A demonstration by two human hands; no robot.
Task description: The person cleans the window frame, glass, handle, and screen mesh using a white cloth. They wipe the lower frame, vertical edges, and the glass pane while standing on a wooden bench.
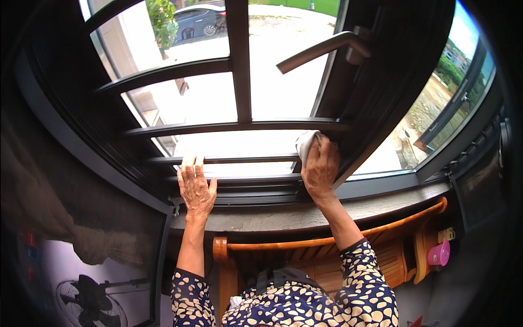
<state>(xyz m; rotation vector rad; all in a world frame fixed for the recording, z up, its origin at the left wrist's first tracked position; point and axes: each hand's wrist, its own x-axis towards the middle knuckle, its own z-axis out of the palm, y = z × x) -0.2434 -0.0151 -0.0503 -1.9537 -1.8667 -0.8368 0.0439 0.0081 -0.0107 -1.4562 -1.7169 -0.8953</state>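
Observation:
A dark window frame [239, 128] with crossing bars stands in front of me. My left hand [196, 188] lies on its lower bars, the fingers stretched out over the rail and nothing held. My right hand [320, 166] grips a whitish cloth [306, 146] and presses it against the frame at the lower right corner, where a bar meets the side stile. Part of the cloth is hidden behind the fingers. Above the right hand, a grey metal window handle [321, 50] sticks out toward the left.
Below the sill [272, 215] is a wooden bench [327, 240] with a slatted seat. A pink cup-like container [439, 253] is at the right. A screen panel [136, 240] stands at the left, with a fan [90, 302] showing in it. Outside, a dark car [199, 22] is parked.

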